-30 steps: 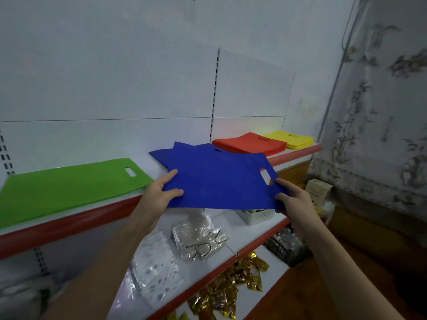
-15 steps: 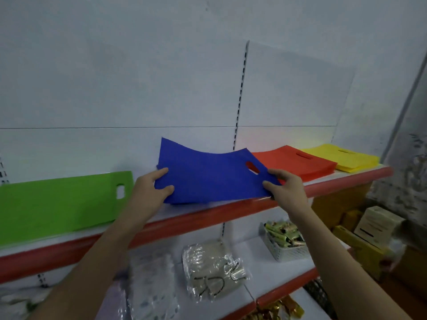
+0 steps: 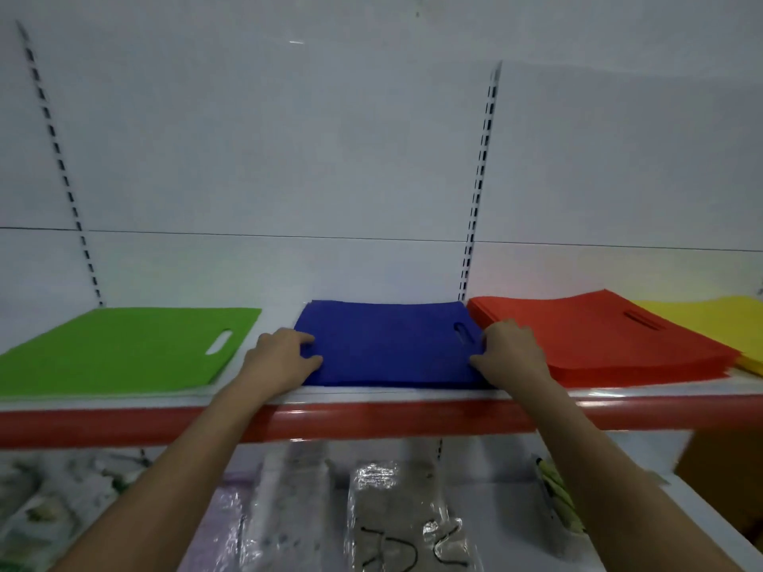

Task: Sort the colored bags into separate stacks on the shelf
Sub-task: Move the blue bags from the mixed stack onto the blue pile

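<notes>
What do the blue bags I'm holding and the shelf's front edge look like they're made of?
Blue bags: probably non-woven fabric, matte with no glare, thin flat sheets, die-cut slot handle; both the left hand and the right hand grip the stack's edges. Shelf front edge: glossy red, likely plastic or painted metal, judging by the streaky highlights; which one is unclear.

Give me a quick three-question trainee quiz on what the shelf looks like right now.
1. True or false: the blue bags lie flat on the shelf.
2. Which stack sits between blue and the yellow bags? A green, B red, C none.
3. Fill in: the left hand and right hand hold the ____ stack by its side edges.

Key: 1 true. 2 B, the red bags; the green bags lie left of blue. 3 blue.
</notes>
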A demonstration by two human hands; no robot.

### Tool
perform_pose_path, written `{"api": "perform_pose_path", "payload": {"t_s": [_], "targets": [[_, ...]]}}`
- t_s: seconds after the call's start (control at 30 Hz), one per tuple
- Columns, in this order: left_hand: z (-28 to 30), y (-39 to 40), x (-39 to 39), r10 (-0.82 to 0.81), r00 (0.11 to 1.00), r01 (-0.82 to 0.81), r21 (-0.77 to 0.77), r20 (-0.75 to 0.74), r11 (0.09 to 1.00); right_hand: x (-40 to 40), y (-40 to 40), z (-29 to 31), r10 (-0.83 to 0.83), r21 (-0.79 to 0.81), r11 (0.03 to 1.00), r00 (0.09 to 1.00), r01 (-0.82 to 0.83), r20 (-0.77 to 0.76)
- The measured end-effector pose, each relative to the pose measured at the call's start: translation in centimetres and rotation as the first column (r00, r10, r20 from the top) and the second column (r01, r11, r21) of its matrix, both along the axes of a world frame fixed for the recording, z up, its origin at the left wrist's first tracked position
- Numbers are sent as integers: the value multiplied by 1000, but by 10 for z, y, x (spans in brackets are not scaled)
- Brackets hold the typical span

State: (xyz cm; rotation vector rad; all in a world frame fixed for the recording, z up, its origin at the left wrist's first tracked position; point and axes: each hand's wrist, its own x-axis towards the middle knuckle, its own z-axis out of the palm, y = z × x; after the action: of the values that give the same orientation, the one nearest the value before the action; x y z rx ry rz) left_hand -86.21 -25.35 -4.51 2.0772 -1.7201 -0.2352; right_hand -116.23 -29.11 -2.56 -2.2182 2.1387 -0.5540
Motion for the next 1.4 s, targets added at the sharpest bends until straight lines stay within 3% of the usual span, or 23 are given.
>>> {"api": "perform_pose_path", "payload": {"t_s": [0.1, 0.17, 0.27, 0.37, 0.6, 0.83, 1.13, 1.4], "targets": [[0, 2, -5, 44, 999, -43, -33, 28, 998, 2, 1, 6, 43, -79, 996, 998, -46, -37], [2, 7, -7, 97, 994, -92, -121, 42, 988, 13, -1, 11, 172, -167, 973, 983, -159, 70], [11, 25, -5, 158, 986, -143, -245, 45, 959, 48, 1, 20, 431, -192, 900, 861, -391, 270], [24, 51, 7, 267, 956, -218, -309, 123, 926, 108, 11, 24, 583, -137, 803, 715, -580, 387], [49, 134, 86, 501, 830, -444, -255, 246, 859, 265, 77, 26, 817, -85, 534, 488, -841, 306], [46, 260, 196, 644, 742, -607, -221, 185, 763, 391, 166, 27, 901, -45, 353, 327, -934, 284], [45, 396, 337, 739, 662, -713, -197, 127, 673, 576, 294, 30, 940, 10, 229, 224, -973, 257], [32, 463, 451, 741, 671, -726, -181, 27, 664, 688, 356, 29, 944, -25, 221, 207, -975, 256]]}}
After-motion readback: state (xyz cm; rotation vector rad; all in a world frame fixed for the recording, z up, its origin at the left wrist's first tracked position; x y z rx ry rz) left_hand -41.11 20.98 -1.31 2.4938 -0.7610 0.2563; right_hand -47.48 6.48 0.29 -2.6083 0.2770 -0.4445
